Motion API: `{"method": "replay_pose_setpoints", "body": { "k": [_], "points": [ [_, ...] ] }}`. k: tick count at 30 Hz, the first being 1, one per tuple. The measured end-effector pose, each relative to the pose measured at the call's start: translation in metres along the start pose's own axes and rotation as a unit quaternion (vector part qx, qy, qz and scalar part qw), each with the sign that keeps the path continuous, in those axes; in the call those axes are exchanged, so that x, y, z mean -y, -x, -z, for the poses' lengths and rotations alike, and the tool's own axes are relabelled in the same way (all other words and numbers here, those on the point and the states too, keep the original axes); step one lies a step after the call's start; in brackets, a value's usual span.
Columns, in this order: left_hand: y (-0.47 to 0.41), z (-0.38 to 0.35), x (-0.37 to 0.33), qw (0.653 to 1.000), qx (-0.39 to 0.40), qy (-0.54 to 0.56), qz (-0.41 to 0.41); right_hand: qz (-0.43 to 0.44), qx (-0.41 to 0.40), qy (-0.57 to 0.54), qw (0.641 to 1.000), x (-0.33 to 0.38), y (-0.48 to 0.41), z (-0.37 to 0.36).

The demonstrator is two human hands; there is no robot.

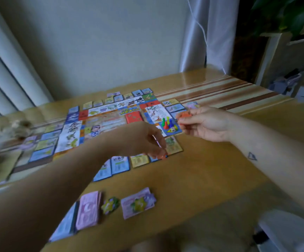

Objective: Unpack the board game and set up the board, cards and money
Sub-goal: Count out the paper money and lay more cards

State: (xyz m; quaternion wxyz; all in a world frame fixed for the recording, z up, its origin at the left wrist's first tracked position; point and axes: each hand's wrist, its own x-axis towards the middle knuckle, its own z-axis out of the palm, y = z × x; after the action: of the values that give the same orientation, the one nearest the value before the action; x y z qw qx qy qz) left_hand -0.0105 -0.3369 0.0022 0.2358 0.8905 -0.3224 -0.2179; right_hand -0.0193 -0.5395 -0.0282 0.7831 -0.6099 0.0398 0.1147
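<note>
The colourful game board (104,120) lies open on the wooden table (211,170), ringed by small property cards (120,165). A red card deck (134,117) sits on the board's middle. Several coloured pawns (167,122) and a die stand on the board's right corner. My left hand (147,140) pinches a small orange piece (161,156) down by the near cards. My right hand (204,124) holds several small orange pieces (185,115) at the board's right edge. Stacks of pink and blue money (87,208) and a pink pile (138,202) lie near me.
A white chair or box corner (289,231) shows at the bottom right. A white curtain (202,33) and a potted plant (284,13) stand behind the table. Blurred cards and clutter (18,128) lie at the far left edge.
</note>
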Motion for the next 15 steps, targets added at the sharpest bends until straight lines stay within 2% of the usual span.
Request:
{"method": "replay_pose_setpoints", "body": {
  "k": [5,12,15],
  "points": [
    [0.058,-0.012,0.016,0.999,0.025,-0.021,0.02,-0.014,0.041,0.029,0.999,-0.017,0.012,-0.045],
    [0.076,-0.037,0.034,0.997,0.031,-0.062,0.021,-0.014,0.035,0.073,0.997,-0.02,0.028,-0.07],
    [0.076,-0.035,0.039,0.995,-0.024,-0.094,0.012,-0.019,0.032,0.114,0.993,-0.02,0.034,-0.077]
  ]
}}
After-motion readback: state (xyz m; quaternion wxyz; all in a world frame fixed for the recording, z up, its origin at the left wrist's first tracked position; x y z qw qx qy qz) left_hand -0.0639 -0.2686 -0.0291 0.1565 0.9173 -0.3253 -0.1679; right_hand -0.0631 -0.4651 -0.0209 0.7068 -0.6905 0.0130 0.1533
